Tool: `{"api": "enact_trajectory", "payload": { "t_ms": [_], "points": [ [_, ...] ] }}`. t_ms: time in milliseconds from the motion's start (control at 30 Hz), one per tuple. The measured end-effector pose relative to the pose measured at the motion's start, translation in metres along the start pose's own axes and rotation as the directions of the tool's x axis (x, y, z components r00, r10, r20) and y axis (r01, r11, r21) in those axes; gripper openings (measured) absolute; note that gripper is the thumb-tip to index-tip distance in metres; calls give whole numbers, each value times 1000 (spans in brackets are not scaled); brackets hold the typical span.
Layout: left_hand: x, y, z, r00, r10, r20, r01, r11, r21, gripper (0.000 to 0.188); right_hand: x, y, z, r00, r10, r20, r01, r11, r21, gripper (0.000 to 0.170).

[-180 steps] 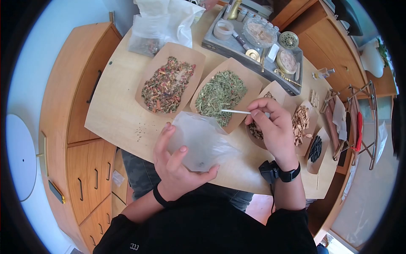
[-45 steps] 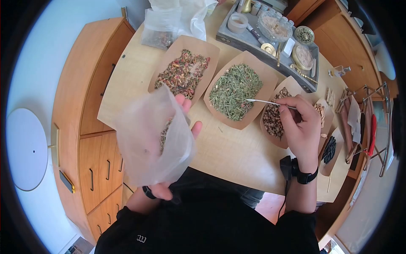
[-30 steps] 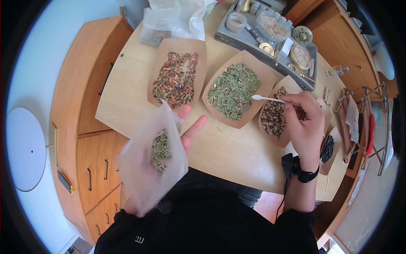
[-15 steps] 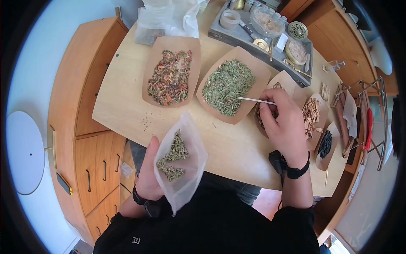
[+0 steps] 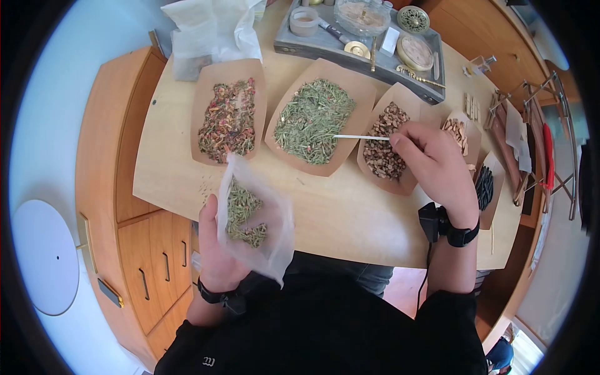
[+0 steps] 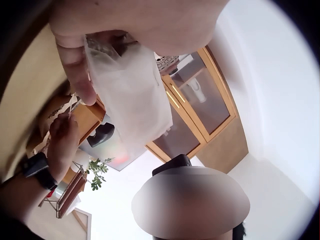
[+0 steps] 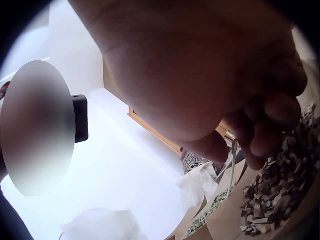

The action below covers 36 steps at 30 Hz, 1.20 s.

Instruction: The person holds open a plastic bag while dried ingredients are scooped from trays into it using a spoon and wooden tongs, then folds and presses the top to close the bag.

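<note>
My left hand (image 5: 224, 267) holds up a whitish translucent pouch (image 5: 276, 219), its mouth gaping toward the head camera. Dried green herb (image 5: 240, 209) lies inside. The thumb stands up along the pouch's left side; most of the fingers are hidden behind it. In the left wrist view the pouch (image 6: 127, 95) hangs down from the palm. With thumb and fingertips my right hand (image 5: 437, 165) pinches a slim white small spoon (image 5: 362, 137). Its far end overlaps the edge of the chopped green herb (image 5: 314, 119), while the hand is over brown chopped pieces (image 5: 384, 159).
A paper tray of reddish petal mix (image 5: 228, 122) sits left of the green herb. Pale wood chips (image 5: 456, 134) and black sticks (image 5: 484, 187) lie to the right. Behind stand a grey tray (image 5: 300, 47) of jars and white bags (image 5: 215, 31). A wooden rack (image 5: 550, 150) is at far right.
The pouch has turned from covering the left hand to showing its mouth and the herb inside. The right hand keeps the small spoon, its end having moved about by the green herb.
</note>
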<state>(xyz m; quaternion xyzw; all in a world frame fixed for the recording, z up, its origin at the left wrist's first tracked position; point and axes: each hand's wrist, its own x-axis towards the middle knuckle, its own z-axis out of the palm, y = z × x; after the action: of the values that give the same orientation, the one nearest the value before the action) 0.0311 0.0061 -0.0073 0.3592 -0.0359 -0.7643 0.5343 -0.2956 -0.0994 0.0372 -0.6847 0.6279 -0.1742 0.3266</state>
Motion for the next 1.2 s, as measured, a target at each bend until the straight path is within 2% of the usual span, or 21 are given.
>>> {"api": "enact_trajectory", "payload": {
  "t_ms": [67,133,167,200,233,267,300,400,467,567,700,767,800,833,867,900,967,1033,1100,1167,1200],
  "points": [
    [5,-5,11,945,83,-315,-85,996,8,61,3,1,0,998,40,46,-42,998,53,34],
    [12,-7,19,924,120,-363,-132,991,-9,59,6,3,3,993,74,96,-84,991,107,39],
    [13,-7,21,900,151,-409,-179,983,-31,58,8,8,8,989,86,117,-111,968,227,40],
    [12,-5,11,901,152,-407,-179,983,-27,58,9,10,10,986,95,139,-138,929,342,40],
    [11,-3,-7,976,144,-162,-139,989,41,59,10,9,11,986,96,136,-138,929,344,40],
    [10,-2,-17,990,106,91,-116,986,117,59,12,8,11,978,105,183,-172,898,406,41],
    [11,-2,-16,990,105,93,-116,986,118,59,12,6,12,967,110,230,-208,862,463,42],
    [14,-2,-13,990,132,52,-140,971,192,60,14,7,14,964,106,244,-225,814,535,41],
    [16,-3,-10,990,139,-23,-132,971,198,60,16,13,15,963,107,249,-233,797,558,40],
    [17,-5,-1,984,154,-87,-142,981,133,59,18,18,12,961,105,257,-243,766,595,39],
    [17,-6,-6,987,154,-53,-146,980,134,59,16,14,10,963,114,245,-247,740,625,41],
    [16,-5,-14,986,145,80,-156,977,146,61,16,14,8,963,113,245,-246,738,629,41],
    [17,-6,-12,986,150,79,-160,976,145,61,16,15,6,963,114,244,-247,733,634,41],
    [18,-9,-8,987,162,8,-162,978,132,62,15,15,4,963,110,245,-245,734,633,41],
    [19,-10,-7,983,173,-63,-165,979,120,64,13,14,0,965,89,246,-229,744,628,41],
    [19,-9,-10,982,179,-63,-171,978,119,64,12,12,-3,966,67,248,-212,754,622,41],
    [19,-7,-22,988,129,87,-144,970,195,67,5,1,-5,972,62,228,-194,760,621,41],
    [19,-8,-18,988,139,63,-148,973,178,67,-4,-9,-6,976,58,208,-177,765,620,40],
    [20,-9,-13,989,143,42,-148,976,162,68,-12,-15,-7,977,-24,210,-111,786,608,39],
    [19,-9,-10,989,147,22,-149,977,150,69,-17,-19,-7,962,-60,265,-116,791,601,38],
    [20,-9,-11,989,145,22,-147,978,150,69,-18,-23,-3,965,-165,205,36,856,516,38]
  ]
}}
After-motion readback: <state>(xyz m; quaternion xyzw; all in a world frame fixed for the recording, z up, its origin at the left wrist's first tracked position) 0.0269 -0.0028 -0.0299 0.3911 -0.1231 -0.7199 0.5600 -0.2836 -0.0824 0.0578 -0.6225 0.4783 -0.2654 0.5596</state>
